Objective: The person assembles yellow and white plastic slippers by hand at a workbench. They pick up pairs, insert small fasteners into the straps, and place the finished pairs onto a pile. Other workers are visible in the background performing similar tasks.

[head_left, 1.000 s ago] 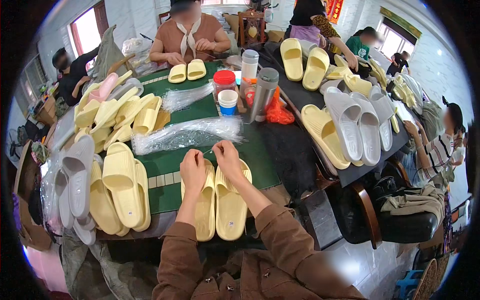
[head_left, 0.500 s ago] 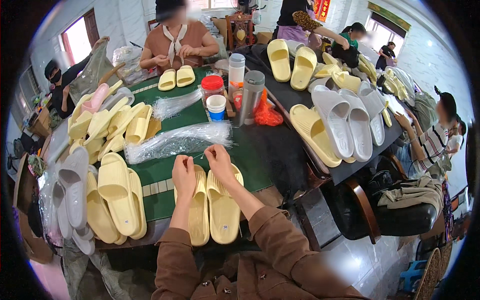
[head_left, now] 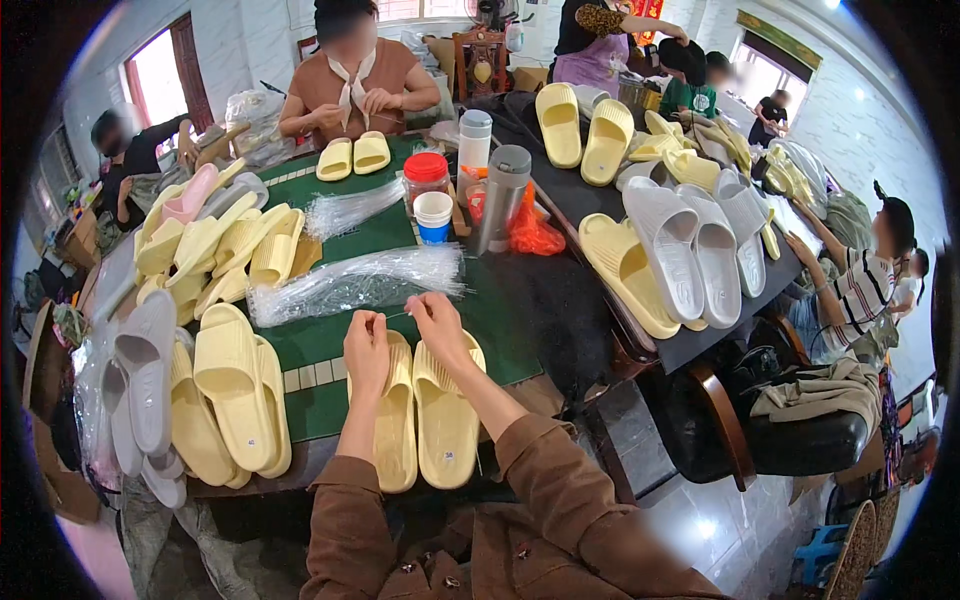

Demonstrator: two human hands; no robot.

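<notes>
My left hand [head_left: 366, 352] and my right hand [head_left: 438, 328] are raised over the straps of a pale yellow pair of slippers, the left slipper [head_left: 397, 445] and the right slipper [head_left: 448, 440]. Both hands are closed in a pinch. A thin clear plastic strand [head_left: 396, 314] runs between the fingertips, barely visible. Just beyond the hands lies a large bundle of clear plastic strands [head_left: 350, 285]. A second, smaller bundle of strands [head_left: 350, 208] rests farther back. The slippers sit side by side at the near table edge, toes pointing away.
Yellow slippers [head_left: 236, 400] and grey slippers [head_left: 150, 375] crowd the left. A blue-and-white cup [head_left: 433, 222], red-lidded jar [head_left: 425, 176] and steel flask [head_left: 503, 200] stand beyond my hands. More slippers [head_left: 662, 235] cover the right table. A person [head_left: 358, 95] works opposite; a chair [head_left: 800, 430] stands right.
My hands stay almost in place, still pinching the strand. Across the table, one person's hands shift slightly; at the back right a person moves a dark object, and the person at far left lowers a sheet.
</notes>
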